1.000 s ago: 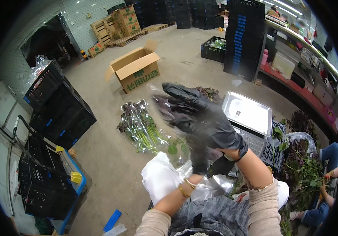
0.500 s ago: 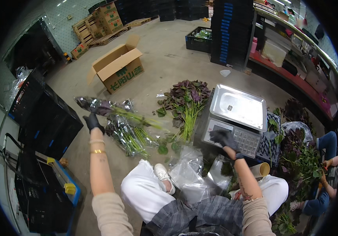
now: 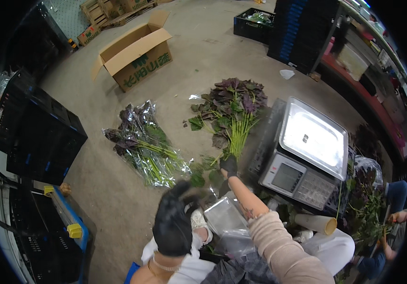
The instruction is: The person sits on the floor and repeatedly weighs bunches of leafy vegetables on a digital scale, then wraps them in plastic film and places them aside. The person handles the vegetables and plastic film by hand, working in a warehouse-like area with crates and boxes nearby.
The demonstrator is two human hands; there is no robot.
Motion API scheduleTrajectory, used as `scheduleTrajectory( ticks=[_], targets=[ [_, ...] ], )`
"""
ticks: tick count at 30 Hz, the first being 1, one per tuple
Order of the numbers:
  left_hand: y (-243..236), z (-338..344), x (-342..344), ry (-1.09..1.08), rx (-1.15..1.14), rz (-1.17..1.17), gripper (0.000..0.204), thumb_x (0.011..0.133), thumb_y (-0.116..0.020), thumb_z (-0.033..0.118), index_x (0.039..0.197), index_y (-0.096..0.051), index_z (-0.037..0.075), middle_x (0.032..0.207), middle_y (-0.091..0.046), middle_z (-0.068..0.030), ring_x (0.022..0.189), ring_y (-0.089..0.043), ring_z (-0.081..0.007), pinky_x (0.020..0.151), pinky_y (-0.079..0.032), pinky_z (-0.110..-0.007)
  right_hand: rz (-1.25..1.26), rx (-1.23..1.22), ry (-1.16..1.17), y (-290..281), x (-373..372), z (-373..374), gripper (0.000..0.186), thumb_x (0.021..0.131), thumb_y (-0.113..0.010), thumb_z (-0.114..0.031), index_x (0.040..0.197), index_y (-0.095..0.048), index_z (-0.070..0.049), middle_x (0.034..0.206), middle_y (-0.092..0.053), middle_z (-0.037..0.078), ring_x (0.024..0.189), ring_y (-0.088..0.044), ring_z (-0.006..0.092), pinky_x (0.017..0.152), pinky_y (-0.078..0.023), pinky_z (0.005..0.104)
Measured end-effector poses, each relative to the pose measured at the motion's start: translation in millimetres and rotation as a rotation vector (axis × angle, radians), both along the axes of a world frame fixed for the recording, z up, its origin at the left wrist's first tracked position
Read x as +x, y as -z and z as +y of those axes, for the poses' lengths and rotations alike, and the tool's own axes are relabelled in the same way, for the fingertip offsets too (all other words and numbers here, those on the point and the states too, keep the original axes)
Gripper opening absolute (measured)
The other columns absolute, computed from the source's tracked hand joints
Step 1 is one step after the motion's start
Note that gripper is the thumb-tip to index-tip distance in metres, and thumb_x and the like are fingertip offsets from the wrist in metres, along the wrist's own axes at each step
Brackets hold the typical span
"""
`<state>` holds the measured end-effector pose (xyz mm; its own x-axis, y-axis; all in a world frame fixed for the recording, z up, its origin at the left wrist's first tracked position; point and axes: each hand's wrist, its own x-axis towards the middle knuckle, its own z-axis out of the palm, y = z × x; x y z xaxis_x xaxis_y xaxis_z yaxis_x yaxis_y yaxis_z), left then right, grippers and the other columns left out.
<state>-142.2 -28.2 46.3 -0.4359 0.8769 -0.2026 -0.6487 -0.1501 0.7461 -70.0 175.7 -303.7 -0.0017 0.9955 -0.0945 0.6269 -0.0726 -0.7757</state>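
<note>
A loose bunch of purple-green leafy stalks (image 3: 232,109) lies on the concrete floor, stems pointing toward me. My right hand (image 3: 228,166), in a black glove, is closed around the stem ends. My left hand (image 3: 172,225), also black-gloved, is blurred and raised close to my chest, with nothing visible in it. Several bundles of the same greens wrapped in clear bags (image 3: 142,146) lie to the left of the loose bunch. Empty clear plastic bags (image 3: 226,218) sit by my knee and white shoe.
A steel-topped electronic scale (image 3: 313,142) stands at my right on a crate. An open cardboard box (image 3: 135,54) sits farther off. Black crates stand at the left (image 3: 37,132) and in a stack at the back (image 3: 303,28). Another person (image 3: 393,217) handles greens at far right.
My left hand has pulled back from the bagged bundles toward my body. My right hand has left the scale's front and moved onto the stems of the loose bunch.
</note>
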Motion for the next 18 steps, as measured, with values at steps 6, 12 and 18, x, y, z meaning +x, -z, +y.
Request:
scheduleTrajectory(
  ticks=[6,12,18],
  targets=[
    [-5,11,-13,-0.133,-0.156,-0.120,0.033,0.082,-0.043,0.009,0.112,-0.046,-0.002,0.107,-0.053,-0.0146,0.089,-0.053,-0.0231,0.075,-0.044,-0.034,-0.486,-0.072,0.424,94,-10,100,0.054,0.075,-0.054,-0.018,0.121,-0.037,0.002,0.115,-0.047,0.020,0.097,-0.052,0.0330,0.080,-0.044,0.0376],
    [8,25,-22,-0.149,-0.195,-0.013,0.031,0.081,-0.043,0.009,0.110,-0.047,-0.002,0.105,-0.054,-0.0150,0.087,-0.054,-0.0232,0.074,-0.045,-0.034,-0.665,-0.054,0.499,95,-21,154,0.051,0.079,-0.049,-0.017,0.125,-0.034,0.001,0.094,-0.055,0.012,0.070,-0.058,0.0237,0.056,-0.047,0.0348],
    [14,28,-16,-0.125,-0.201,0.078,0.028,0.081,-0.043,0.008,0.107,-0.048,-0.003,0.102,-0.055,-0.0154,0.086,-0.054,-0.0234,0.073,-0.045,-0.033,-0.722,-0.115,0.245,117,1,174,0.025,0.078,-0.050,-0.020,0.095,-0.053,-0.002,0.056,-0.054,0.005,0.044,-0.052,0.0189,0.036,-0.040,0.0342]
  ],
)
